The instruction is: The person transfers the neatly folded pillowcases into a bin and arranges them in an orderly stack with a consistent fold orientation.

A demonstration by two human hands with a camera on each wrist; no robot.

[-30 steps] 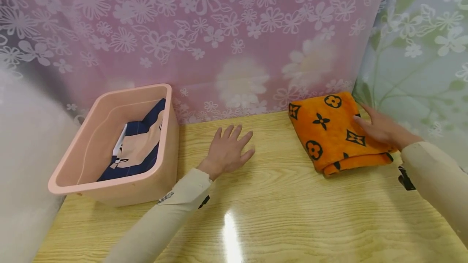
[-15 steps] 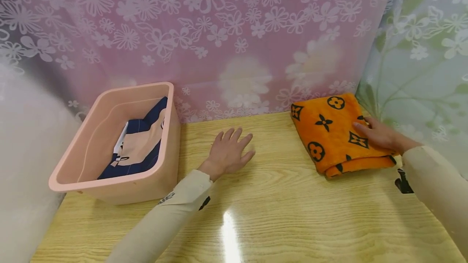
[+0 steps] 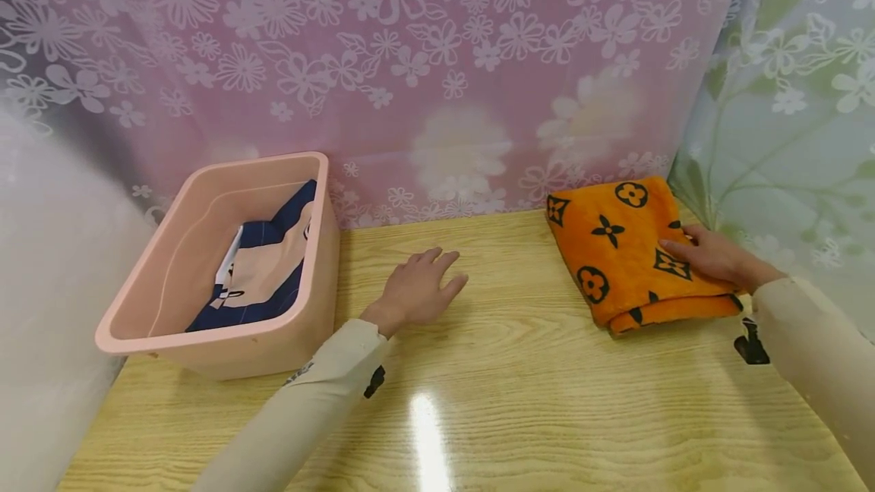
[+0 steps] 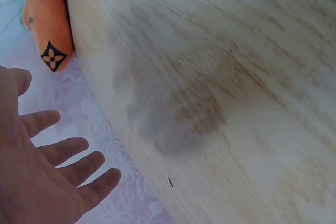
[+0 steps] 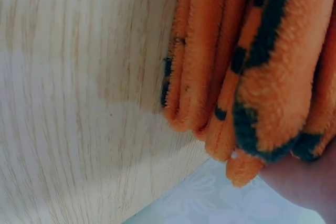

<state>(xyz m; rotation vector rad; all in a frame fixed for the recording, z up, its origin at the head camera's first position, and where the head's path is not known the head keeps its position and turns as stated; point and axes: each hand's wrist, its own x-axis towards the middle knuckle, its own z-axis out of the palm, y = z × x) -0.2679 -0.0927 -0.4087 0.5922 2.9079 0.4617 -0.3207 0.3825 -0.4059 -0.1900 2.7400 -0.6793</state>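
Observation:
A folded orange plush towel (image 3: 615,249) with dark flower motifs lies at the back right of the table. My right hand (image 3: 714,255) grips its right edge, thumb on top and the other fingers mostly hidden by the cloth. Several stacked folds of the towel (image 5: 273,77) fill the right side of the right wrist view, with part of the hand (image 5: 302,179) below them. Over the middle of the table, my left hand (image 3: 417,288) hovers with nothing in it. Its fingers are spread and slightly bent in the left wrist view, palm (image 4: 37,182) visible.
A pink plastic tub (image 3: 222,359) stands at the left, holding a folded navy and beige cloth (image 3: 270,268). Floral curtains (image 3: 383,120) border the wooden table (image 3: 533,401) at the back and right. A white sheet (image 3: 48,264) hangs on the left.
My right hand has shifted slightly down and its thumb has settled on the towel's edge. My left hand has drawn back slightly left, its fingers less spread. The camera view has shifted a little.

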